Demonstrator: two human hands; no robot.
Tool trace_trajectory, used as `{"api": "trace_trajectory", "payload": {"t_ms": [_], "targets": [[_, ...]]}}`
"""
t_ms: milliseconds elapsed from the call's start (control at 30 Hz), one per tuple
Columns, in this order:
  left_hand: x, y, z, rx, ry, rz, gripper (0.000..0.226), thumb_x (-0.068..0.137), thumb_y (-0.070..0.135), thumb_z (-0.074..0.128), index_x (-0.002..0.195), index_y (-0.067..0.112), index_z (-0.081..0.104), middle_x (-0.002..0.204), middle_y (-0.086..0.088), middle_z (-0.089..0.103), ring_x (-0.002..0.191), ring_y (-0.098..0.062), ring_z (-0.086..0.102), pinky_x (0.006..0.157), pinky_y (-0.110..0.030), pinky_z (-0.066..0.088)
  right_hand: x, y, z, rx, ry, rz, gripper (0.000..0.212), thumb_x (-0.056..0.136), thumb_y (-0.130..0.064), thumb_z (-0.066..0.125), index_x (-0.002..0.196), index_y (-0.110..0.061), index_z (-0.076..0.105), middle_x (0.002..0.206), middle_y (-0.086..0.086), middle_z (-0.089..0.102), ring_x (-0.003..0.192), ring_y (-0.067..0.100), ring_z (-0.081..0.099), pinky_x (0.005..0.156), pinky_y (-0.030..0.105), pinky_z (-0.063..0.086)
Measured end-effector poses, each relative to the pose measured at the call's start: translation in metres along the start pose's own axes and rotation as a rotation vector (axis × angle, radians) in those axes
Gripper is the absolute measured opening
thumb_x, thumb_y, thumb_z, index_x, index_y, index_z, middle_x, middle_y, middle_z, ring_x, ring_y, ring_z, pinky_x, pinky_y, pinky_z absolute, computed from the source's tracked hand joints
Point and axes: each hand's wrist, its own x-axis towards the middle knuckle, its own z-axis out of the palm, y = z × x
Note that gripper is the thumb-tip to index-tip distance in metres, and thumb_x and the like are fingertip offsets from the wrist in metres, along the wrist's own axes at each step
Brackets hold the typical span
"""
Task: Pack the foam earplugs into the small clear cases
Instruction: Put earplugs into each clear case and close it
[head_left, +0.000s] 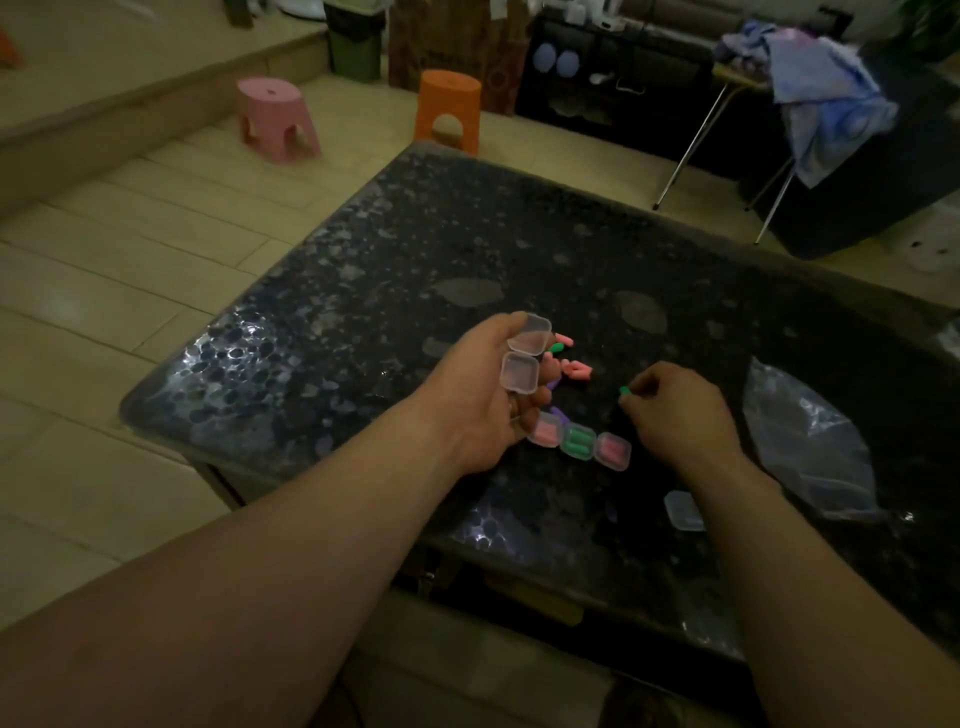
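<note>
the right hand (680, 410) is pinching a green earplug (625, 391) between thumb and fingertips, with the fingers curled in tight around it. only the plug's tip is showing to the left of the knuckles. its long axis seems to be running roughly left to right, though most of it is hidden. the left hand (493, 395) is gripping an open clear case (522, 356), holding it up off the table with its two hinged halves spread and both hollows looking empty. the case is lying to the left of the plug and a little farther from the body, close but not touching. the coming move, as i judge it, is turning on that short leftward gap – the right hand carrying the plug across to the nearer half while the left is steadying the case. beyond the left fingers, loose earplugs (571, 366) in pink and green are lying scattered on the table (415, 249). just below the left hand, three filled cases (577, 441) are sitting in a row, side by side – two pink, one green. a spare case (684, 512) is resting by the right wrist, and a plastic bag (810, 447) is lying farther right.
</note>
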Motion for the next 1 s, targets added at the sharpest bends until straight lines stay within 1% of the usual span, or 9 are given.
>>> {"api": "trace_trajectory", "payload": {"t_ms": [133,233,333,500,567,633,733,800,1000], "targets": [[-0.002,-0.003,-0.001,0.007,-0.051,0.0,0.034,0.102,0.043,0.057,0.117,0.018,0.073,0.091,-0.006,0.068,0.068,-0.014,0.056,0.067,-0.029,0.041,0.0,0.002,-0.001,0.035,0.012,0.007,0.005,0.102,-0.026,0.071,0.107,-0.025,0.069,0.1,-0.002,0.066,0.074,0.008,0.054,0.067,0.032,0.044],[-0.001,-0.006,-0.001,-0.026,-0.081,-0.011,0.032,0.101,0.04,0.059,0.112,0.016,0.075,0.093,-0.007,0.071,0.07,-0.015,0.057,0.07,-0.029,0.043,-0.006,0.001,-0.009,0.164,0.012,-0.02,0.008,0.102,-0.022,0.07,0.11,-0.025,0.07,0.106,-0.001,0.069,0.082,0.01,0.061,0.068,0.031,0.048],[0.002,-0.009,0.0,-0.065,-0.08,-0.02,0.03,0.101,0.04,0.06,0.109,0.016,0.077,0.092,-0.008,0.071,0.068,-0.015,0.057,0.07,-0.03,0.042,-0.02,-0.007,-0.021,0.277,0.036,-0.144,0.011,0.101,-0.021,0.071,0.111,-0.026,0.07,0.107,-0.002,0.07,0.085,0.01,0.064,0.07,0.028,0.049],[0.012,-0.015,0.003,-0.091,-0.019,-0.053,0.042,0.104,0.046,0.056,0.124,0.015,0.077,0.091,-0.007,0.073,0.068,-0.016,0.056,0.071,-0.031,0.045,-0.056,-0.036,-0.046,0.439,0.01,-0.377,0.011,0.102,-0.02,0.071,0.11,-0.028,0.07,0.103,-0.014,0.068,0.09,-0.003,0.063,0.072,0.014,0.045],[0.014,-0.018,0.004,-0.085,-0.049,-0.073,0.044,0.105,0.049,0.053,0.128,0.019,0.075,0.107,-0.007,0.077,0.083,-0.019,0.063,0.081,-0.03,0.049,-0.068,-0.043,-0.049,0.381,0.002,-0.464,0.011,0.1,-0.022,0.073,0.106,-0.03,0.069,0.104,-0.014,0.066,0.091,0.0,0.064,0.076,0.017,0.051],[0.016,-0.022,0.004,-0.091,-0.046,-0.095,0.045,0.106,0.052,0.049,0.137,0.026,0.071,0.122,-0.005,0.078,0.101,-0.021,0.068,0.092,-0.035,0.053,-0.076,-0.047,-0.047,0.285,0.0,-0.529,0.011,0.099,-0.024,0.073,0.105,-0.031,0.068,0.105,-0.013,0.061,0.092,0.004,0.063,0.081,0.028,0.058],[0.014,-0.023,0.005,-0.045,-0.039,-0.084,0.047,0.11,0.052,0.043,0.139,0.025,0.069,0.115,-0.002,0.077,0.094,-0.018,0.07,0.083,-0.037,0.054,-0.077,-0.048,-0.041,0.156,0.023,-0.579,0.009,0.098,-0.028,0.072,0.106,-0.032,0.07,0.105,-0.013,0.057,0.093,0.005,0.059,0.085,0.034,0.058],[0.012,-0.022,0.006,-0.027,-0.034,-0.077,0.049,0.109,0.053,0.043,0.143,0.026,0.066,0.125,-0.003,0.076,0.099,-0.019,0.071,0.08,-0.038,0.056,-0.076,-0.048,-0.039,0.11,0.041,-0.586,0.011,0.098,-0.03,0.072,0.109,-0.032,0.072,0.104,-0.012,0.055,0.095,0.005,0.057,0.086,0.034,0.058],[0.011,-0.023,0.006,-0.018,-0.04,-0.08,0.045,0.108,0.052,0.046,0.138,0.029,0.071,0.13,-0.002,0.077,0.113,-0.021,0.071,0.085,-0.039,0.058,-0.074,-0.048,-0.035,0.08,0.043,-0.604,0.008,0.099,-0.032,0.072,0.108,-0.032,0.072,0.102,-0.012,0.054,0.092,0.006,0.057,0.083,0.034,0.057]]}}
